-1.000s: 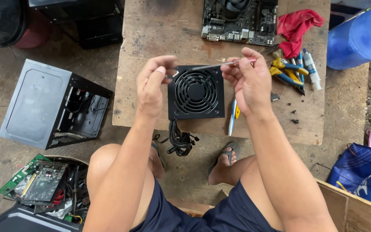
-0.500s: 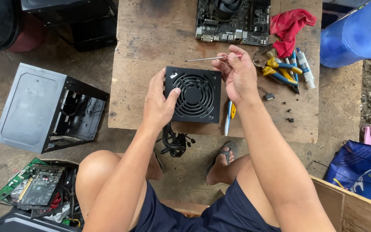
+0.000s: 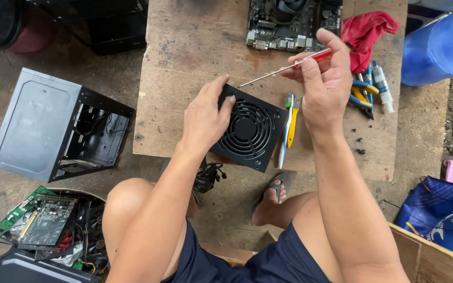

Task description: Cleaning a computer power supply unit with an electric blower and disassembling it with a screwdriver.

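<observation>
Right now the black power supply unit (image 3: 247, 131) lies near the front edge of the worn wooden table (image 3: 184, 63), fan grille facing up and its body turned at a slant to the table's edge. Its bundle of black cables (image 3: 208, 175) hangs off the front edge, down toward the person's knee. The left hand (image 3: 204, 118) is pressed on the unit's left side, fingers closed round that edge and the thumb resting over the top corner. The right hand (image 3: 323, 84) is raised above the table to the right of the unit, clenched on a red-handled screwdriver (image 3: 284, 68); the thin shaft slants down to the left, with the tip just above the unit's upper left corner, close to the left thumb. Whether the tip touches the casing I cannot tell.

Just beside the unit's right edge lie two toothbrushes (image 3: 288, 126), one blue and one yellow. Further right sit blue-and-yellow pliers (image 3: 362, 97) and a small white tube (image 3: 381, 86). At the table's far edge rests a dark motherboard (image 3: 289, 23), with a red rag (image 3: 365, 31) next to it. On the concrete floor to the left stands an open grey computer case (image 3: 58, 126), and nearer the person's leg lies a basket of green circuit boards (image 3: 38, 220). A blue plastic drum (image 3: 441, 47) stands at the right.
</observation>
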